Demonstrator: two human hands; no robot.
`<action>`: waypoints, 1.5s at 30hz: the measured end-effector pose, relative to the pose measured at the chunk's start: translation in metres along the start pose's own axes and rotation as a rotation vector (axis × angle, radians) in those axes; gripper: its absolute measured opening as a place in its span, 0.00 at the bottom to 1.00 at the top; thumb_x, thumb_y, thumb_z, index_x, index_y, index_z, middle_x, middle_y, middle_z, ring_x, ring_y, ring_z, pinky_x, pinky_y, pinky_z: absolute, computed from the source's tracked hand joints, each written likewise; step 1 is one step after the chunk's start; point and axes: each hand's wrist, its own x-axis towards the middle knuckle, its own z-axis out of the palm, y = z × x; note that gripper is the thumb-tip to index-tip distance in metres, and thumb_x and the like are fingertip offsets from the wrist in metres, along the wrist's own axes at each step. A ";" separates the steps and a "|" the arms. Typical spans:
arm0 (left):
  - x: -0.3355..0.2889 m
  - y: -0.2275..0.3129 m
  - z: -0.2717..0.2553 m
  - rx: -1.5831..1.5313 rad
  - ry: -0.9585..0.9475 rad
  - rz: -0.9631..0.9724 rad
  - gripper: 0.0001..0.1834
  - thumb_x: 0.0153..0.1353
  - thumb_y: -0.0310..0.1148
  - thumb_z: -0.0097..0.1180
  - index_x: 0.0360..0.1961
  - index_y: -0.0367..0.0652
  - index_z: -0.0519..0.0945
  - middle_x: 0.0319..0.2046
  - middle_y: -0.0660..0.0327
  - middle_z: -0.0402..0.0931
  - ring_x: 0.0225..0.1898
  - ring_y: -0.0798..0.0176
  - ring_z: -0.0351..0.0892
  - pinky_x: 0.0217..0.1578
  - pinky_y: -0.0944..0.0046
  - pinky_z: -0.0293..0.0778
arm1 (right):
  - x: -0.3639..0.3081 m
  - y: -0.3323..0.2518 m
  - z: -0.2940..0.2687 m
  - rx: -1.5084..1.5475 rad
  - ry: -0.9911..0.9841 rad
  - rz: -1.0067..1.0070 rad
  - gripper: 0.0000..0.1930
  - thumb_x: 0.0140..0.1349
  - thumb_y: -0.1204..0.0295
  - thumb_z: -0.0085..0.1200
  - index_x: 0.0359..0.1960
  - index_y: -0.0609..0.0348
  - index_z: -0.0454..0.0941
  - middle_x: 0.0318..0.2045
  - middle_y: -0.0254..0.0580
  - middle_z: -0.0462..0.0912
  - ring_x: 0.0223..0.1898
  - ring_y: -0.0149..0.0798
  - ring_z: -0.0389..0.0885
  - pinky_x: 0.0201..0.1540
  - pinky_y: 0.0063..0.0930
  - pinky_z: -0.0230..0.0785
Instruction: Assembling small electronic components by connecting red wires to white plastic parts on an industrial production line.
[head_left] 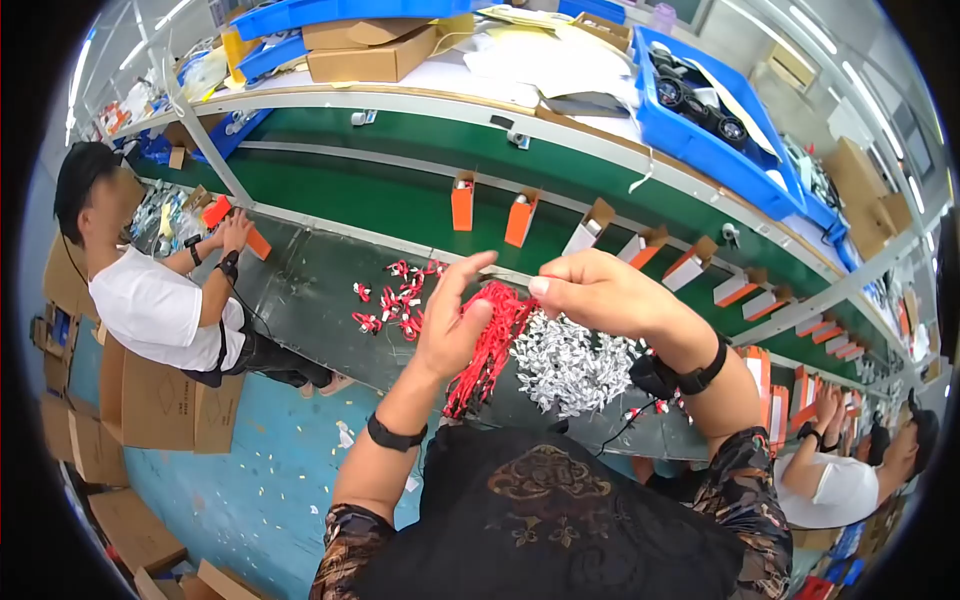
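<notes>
My left hand (452, 318) is raised above the bench with thumb and fingers apart, nothing visible in it. Close by on its right, my right hand (605, 292) is closed, thumb pressed to the curled fingers; whatever they pinch is too hidden to make out. Below and between the hands lies a long bundle of red cords (488, 355). Right of the cords is a heap of small white-and-silver parts (570, 365), partly under my right hand. Left of my left hand, several small looped red cords with white pieces (402, 300) lie scattered.
Beyond the dark bench (310, 290) runs a green conveyor belt (400, 200) bearing several open orange-and-white boxes (520, 217). A shelf above holds a blue bin (700, 120) and cardboard boxes (370, 55). One co-worker (160, 270) stands at left, another (835, 470) at right.
</notes>
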 end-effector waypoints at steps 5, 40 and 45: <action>0.027 0.040 0.024 0.019 -0.158 0.054 0.19 0.60 0.33 0.62 0.50 0.36 0.76 0.48 0.54 0.78 0.49 0.63 0.78 0.48 0.64 0.74 | 0.002 0.020 0.005 -0.018 0.063 -0.122 0.19 0.71 0.58 0.48 0.27 0.58 0.77 0.16 0.19 0.64 0.19 0.17 0.58 0.21 0.18 0.51; 0.000 0.048 0.001 0.219 0.184 -0.254 0.15 0.60 0.39 0.61 0.22 0.39 0.77 0.16 0.65 0.71 0.21 0.74 0.68 0.22 0.66 0.65 | 0.022 0.185 0.096 0.774 0.037 0.159 0.03 0.68 0.71 0.50 0.36 0.53 0.69 0.14 0.22 0.62 0.13 0.21 0.57 0.18 0.18 0.51; -0.051 -0.009 -0.027 -0.332 0.378 -0.539 0.15 0.65 0.40 0.57 0.24 0.45 0.75 0.19 0.70 0.71 0.21 0.75 0.68 0.24 0.70 0.65 | -0.009 0.163 0.075 1.087 0.095 0.073 0.14 0.74 0.59 0.41 0.30 0.50 0.68 0.12 0.25 0.55 0.12 0.24 0.49 0.16 0.22 0.43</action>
